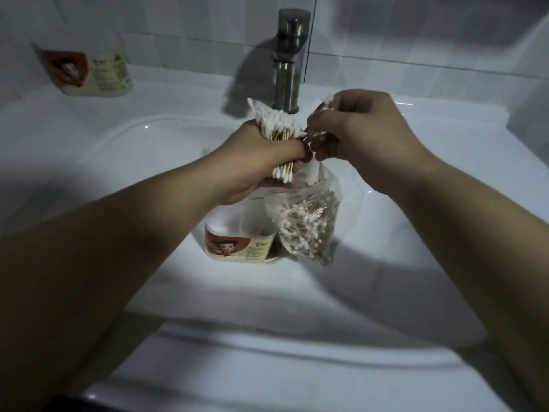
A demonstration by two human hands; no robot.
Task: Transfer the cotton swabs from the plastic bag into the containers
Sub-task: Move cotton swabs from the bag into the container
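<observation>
My left hand [255,162] grips a thick bundle of cotton swabs [277,121], white tips sticking out above and below the fist. My right hand [359,129] pinches a smaller bunch of swabs [322,108] beside that bundle. Under both hands hangs a clear plastic bag [309,230] still holding many swabs; which hand holds its top I cannot tell. A clear container [240,245] with a red and cream label stands in the sink basin, left of the bag and touching it, with a few swabs inside.
A white sink [118,150] surrounds everything, and a metal faucet [289,60] rises just behind my hands. A second labelled container [89,72] stands on the counter at the back left, against the tiled wall.
</observation>
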